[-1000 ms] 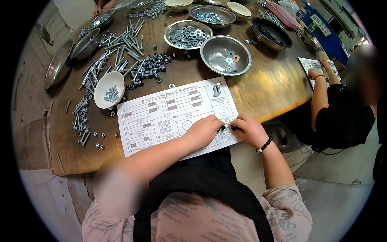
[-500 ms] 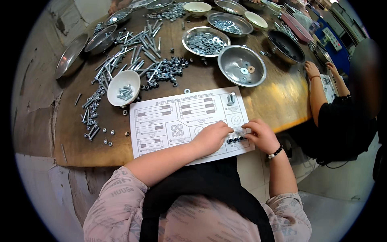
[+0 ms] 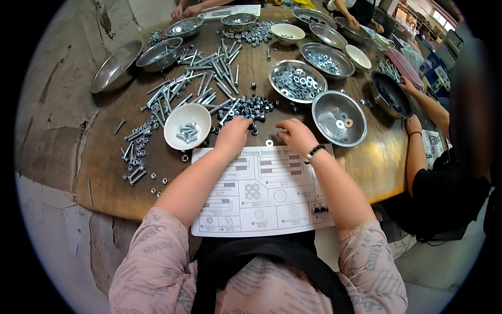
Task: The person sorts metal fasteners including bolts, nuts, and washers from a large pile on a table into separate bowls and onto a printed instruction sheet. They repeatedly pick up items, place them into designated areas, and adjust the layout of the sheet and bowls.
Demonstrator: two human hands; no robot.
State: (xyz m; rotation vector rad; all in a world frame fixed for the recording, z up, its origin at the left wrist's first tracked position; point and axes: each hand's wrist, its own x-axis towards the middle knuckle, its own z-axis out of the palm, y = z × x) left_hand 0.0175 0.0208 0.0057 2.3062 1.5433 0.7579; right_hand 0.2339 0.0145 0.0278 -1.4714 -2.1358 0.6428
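My left hand [image 3: 234,137] is at the near edge of a heap of dark lock nuts [image 3: 256,107], its fingers bent downward and the tips mostly hidden. To its right, my right hand [image 3: 299,137] hovers past the top edge of a printed hardware sheet [image 3: 251,170], thumb and forefinger a little apart with nothing visible between them. A flat washer [image 3: 269,143] lies between the hands, by the sheet's top edge. Several nuts with black inserts [image 3: 320,210] sit on the sheet's right side, partly behind my right forearm.
A white bowl of short bolts [image 3: 187,131] stands left of my left hand. Long bolts [image 3: 222,68] spread behind it. Steel bowls hold washers [image 3: 298,83] and a few loose washers [image 3: 342,124]. At the right, another person's hands [image 3: 413,124] are by a dark bowl [image 3: 389,97].
Both hands have left the row of nuts on the sheet's right side and reached forward, the left to the nut heap. The view has shifted, showing more of the table's far side.
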